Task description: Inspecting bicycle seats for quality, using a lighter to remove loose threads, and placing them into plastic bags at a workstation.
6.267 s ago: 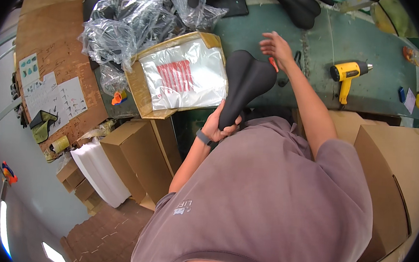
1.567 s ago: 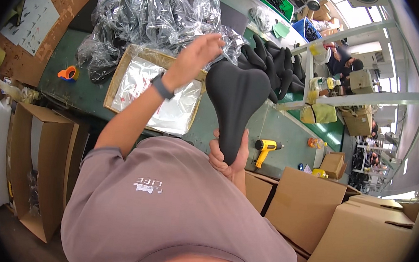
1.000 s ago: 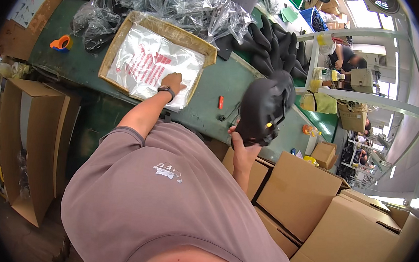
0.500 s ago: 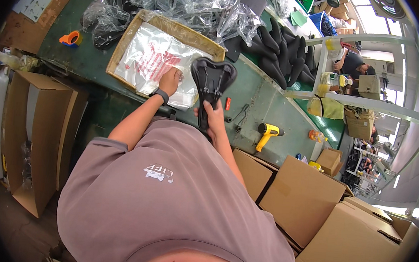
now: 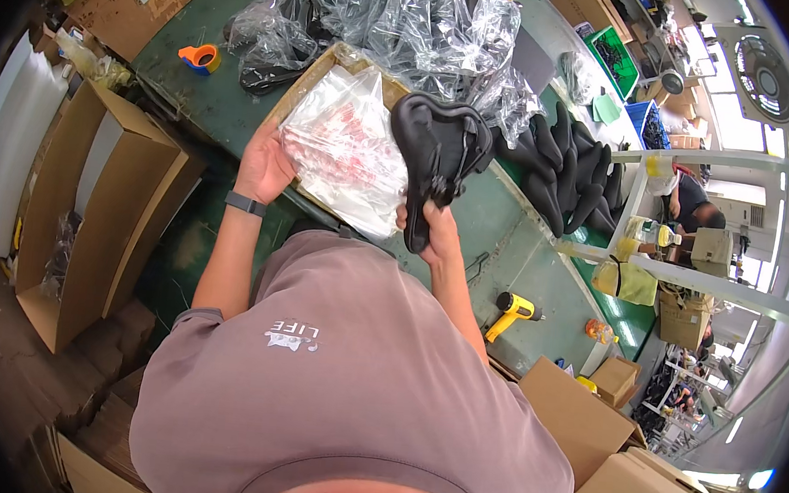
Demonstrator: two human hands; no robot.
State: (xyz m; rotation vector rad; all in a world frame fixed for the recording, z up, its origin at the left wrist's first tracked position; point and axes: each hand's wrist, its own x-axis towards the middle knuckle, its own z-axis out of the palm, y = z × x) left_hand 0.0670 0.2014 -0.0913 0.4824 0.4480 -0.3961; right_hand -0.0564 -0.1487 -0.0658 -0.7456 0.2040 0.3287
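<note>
My right hand (image 5: 437, 231) is closed around the narrow nose of a black bicycle saddle (image 5: 425, 156). Its underside with the rails is turned toward me, and its wide end points away. To its left, my left hand (image 5: 268, 161) grips the left edge of a clear plastic bag (image 5: 347, 145) with red print; some fingertips are hidden at the bag. This bag lies raised and crinkled over more bags in a shallow cardboard tray (image 5: 310, 78). The saddle is beside the bag's right edge, overlapping it in view.
Plastic-wrapped saddles (image 5: 393, 24) are heaped behind the tray, with bare black saddles (image 5: 563, 167) at the right. An orange tape roll (image 5: 200, 58) lies left on the green bench (image 5: 174, 104). A yellow heat gun (image 5: 512, 316) sits right. Cardboard boxes (image 5: 577, 405) stand close by.
My left hand has moved from the middle of the bags to the left edge, and the top bag is lifted and crinkled. The saddle stays in my right hand, tilted differently.
</note>
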